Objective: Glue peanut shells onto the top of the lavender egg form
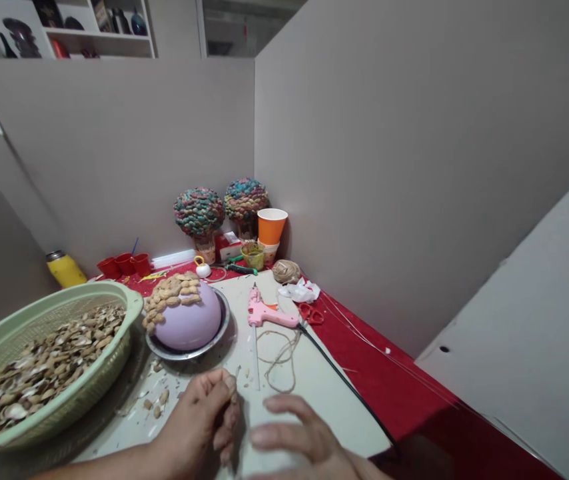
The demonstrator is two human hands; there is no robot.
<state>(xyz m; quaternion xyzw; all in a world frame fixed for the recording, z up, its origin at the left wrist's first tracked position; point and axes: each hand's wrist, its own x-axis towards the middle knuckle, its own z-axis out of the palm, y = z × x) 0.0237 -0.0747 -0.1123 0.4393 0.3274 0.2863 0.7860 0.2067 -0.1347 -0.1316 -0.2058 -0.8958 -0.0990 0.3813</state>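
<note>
My left hand [204,413] is closed in a pinch over the pale board [364,427]; what its fingertips hold, if anything, is too small to make out. Beside it, my right hand [302,437] has its fingers apart, slightly blurred, with nothing visible in them. Beyond my left hand, a lilac balloon [192,327] rests in a metal bowl [226,320]. Peanut shells [172,297] cover its upper left part. A pink hot glue gun [269,315] with a glue stick [256,360] lies ahead of my hands, next to a loop of twine [292,377].
A green basket [132,303] of peanut shells [54,373] stands at left. Along the back are red cups [124,264], two shell-covered trees [199,212], an orange cup [270,227] and a twine ball [286,271]. Red scissors [312,313] and a black cord [344,377] lie right.
</note>
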